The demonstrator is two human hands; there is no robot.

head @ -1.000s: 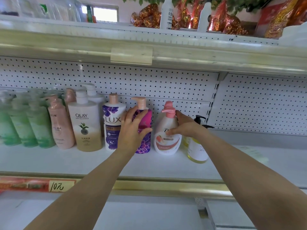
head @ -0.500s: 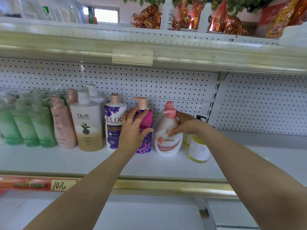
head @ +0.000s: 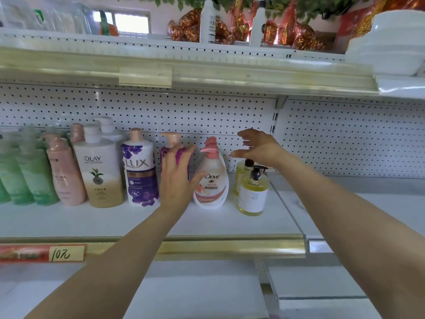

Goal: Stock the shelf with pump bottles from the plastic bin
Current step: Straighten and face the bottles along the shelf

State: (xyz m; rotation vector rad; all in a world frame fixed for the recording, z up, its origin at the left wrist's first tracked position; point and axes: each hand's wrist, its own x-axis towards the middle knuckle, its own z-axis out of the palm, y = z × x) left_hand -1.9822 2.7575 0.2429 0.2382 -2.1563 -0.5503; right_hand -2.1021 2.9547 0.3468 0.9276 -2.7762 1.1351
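White shelf (head: 230, 224) with gold front rail: pump bottles upright in a row.
- Magenta plastic pump bottle (head: 172, 138), centre; left hand (head: 177, 178), fingers spread, in front of it, contact unclear.
- White-and-pink Dove pump bottle (head: 211, 180), just right.
- Clear yellow pump bottle (head: 253, 194), farther right; right hand (head: 259, 148) above it, fingers spread, empty.

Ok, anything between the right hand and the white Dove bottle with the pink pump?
Nothing visible. The right hand hangs open right of the white Dove bottle, only white pegboard showing in the gap.
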